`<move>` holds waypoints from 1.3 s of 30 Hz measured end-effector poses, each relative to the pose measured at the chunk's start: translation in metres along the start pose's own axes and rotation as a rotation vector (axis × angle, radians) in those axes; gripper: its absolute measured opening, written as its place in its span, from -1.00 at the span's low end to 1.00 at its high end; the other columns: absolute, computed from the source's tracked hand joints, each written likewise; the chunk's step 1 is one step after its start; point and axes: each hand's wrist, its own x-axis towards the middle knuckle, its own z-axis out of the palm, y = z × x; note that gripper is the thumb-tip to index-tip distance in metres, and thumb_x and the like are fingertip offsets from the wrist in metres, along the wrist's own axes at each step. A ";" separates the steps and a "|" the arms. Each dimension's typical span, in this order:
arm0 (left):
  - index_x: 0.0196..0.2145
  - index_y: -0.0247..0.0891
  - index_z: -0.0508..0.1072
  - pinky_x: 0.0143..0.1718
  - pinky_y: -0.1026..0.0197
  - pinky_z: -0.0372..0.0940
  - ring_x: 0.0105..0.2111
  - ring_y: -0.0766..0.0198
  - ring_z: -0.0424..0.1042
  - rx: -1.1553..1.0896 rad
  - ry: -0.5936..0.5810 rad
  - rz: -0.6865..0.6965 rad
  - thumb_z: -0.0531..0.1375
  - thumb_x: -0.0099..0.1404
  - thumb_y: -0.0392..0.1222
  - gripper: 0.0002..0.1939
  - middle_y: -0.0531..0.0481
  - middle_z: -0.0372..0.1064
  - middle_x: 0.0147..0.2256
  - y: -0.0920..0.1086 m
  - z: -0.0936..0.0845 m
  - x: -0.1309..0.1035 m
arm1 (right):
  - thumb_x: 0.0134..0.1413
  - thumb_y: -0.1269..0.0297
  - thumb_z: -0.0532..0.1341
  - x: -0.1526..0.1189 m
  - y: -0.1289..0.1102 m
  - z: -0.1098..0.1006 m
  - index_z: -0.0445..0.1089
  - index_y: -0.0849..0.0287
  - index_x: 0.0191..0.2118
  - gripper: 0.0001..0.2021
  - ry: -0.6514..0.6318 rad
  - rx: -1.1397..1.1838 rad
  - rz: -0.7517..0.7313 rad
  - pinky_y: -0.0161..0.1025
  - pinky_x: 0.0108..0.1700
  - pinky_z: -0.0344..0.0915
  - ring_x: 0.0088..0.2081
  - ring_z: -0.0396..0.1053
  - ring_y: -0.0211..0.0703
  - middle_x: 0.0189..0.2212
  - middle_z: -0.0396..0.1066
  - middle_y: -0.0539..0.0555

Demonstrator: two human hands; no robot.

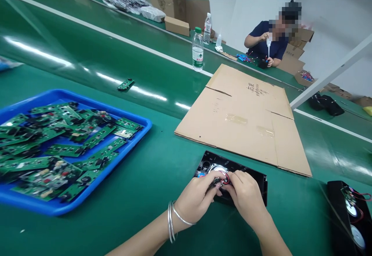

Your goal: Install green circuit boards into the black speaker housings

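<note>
A black speaker housing (255, 178) lies on the green bench in front of me, with a round silver speaker (218, 167) in it. Over this speaker both hands work close together. My left hand (200, 194) is closed on a small dark part that looks like a circuit board, mostly covered by the fingers. Red and black wires (226, 177) loop between the hands, and my right hand (244, 192) pinches them near that part. A blue component (201, 174) shows beside my left fingers. The exact grip points are hidden.
A blue tray (145, 126) full of green circuit boards (65, 149) stands left. One loose board (126, 84) lies beyond it. Flattened cardboard (241, 120) and a water bottle (197, 52) are ahead. Another black housing (334, 209) sits right. A co-worker (261, 35) works across the bench.
</note>
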 end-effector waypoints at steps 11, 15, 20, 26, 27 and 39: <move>-0.17 -0.22 0.25 -0.57 0.25 0.40 -0.59 0.23 0.49 -0.008 0.085 -0.140 -0.03 0.23 -0.12 -0.76 0.03 0.50 -0.56 0.000 0.005 -0.003 | -0.05 0.48 0.22 0.001 0.002 -0.026 0.22 0.11 -0.03 -0.59 -0.258 0.303 0.251 -0.29 -0.34 0.30 -0.37 0.34 -0.21 -0.39 0.37 -0.03; -0.17 -0.21 0.25 -0.56 0.22 0.40 -0.57 0.20 0.50 -0.014 0.103 -0.172 -0.02 0.22 -0.09 -0.75 0.01 0.53 -0.53 0.000 0.006 -0.003 | -0.08 0.49 0.25 -0.001 0.007 -0.033 0.28 0.12 -0.10 -0.64 -0.248 0.226 0.262 -0.21 -0.24 0.31 -0.23 0.34 -0.13 -0.27 0.36 0.03; -0.20 -0.20 0.25 -0.58 0.22 0.41 -0.60 0.20 0.49 -0.048 0.130 -0.208 0.02 0.21 -0.08 -0.77 0.04 0.51 -0.56 0.002 0.005 -0.002 | -0.11 0.49 0.25 -0.008 0.017 -0.039 0.25 0.09 -0.07 -0.58 -0.269 0.211 0.271 -0.20 -0.19 0.30 -0.16 0.31 -0.12 -0.19 0.32 0.02; -0.27 -0.22 0.27 -0.58 0.21 0.44 -0.54 0.15 0.52 -0.149 0.276 -0.242 0.12 0.11 0.08 -0.66 0.01 0.52 -0.52 0.002 0.010 -0.004 | -0.10 0.37 0.28 -0.016 0.032 -0.055 0.24 0.11 -0.04 -0.56 -0.198 0.249 0.363 -0.13 -0.05 0.23 -0.05 0.20 -0.07 -0.12 0.29 0.09; -0.29 -0.22 0.28 -0.60 0.21 0.44 -0.53 0.13 0.53 -0.163 0.301 -0.243 0.13 0.08 0.11 -0.63 0.00 0.52 -0.51 0.002 0.011 -0.005 | -0.16 0.28 0.33 -0.016 0.032 -0.054 0.21 0.11 0.00 -0.46 -0.194 0.235 0.360 -0.07 0.00 0.19 0.02 0.14 -0.02 -0.05 0.24 0.12; -0.34 -0.16 0.32 -0.64 0.19 0.40 -0.71 0.26 0.37 -0.058 0.500 -0.011 0.18 0.03 0.19 -0.61 0.03 0.40 -0.52 -0.023 0.027 -0.013 | -0.55 0.14 0.41 -0.017 0.017 -0.036 0.01 0.23 0.18 0.03 -0.274 -0.008 0.268 0.22 -0.15 0.18 -0.12 0.25 0.34 -0.12 0.29 0.39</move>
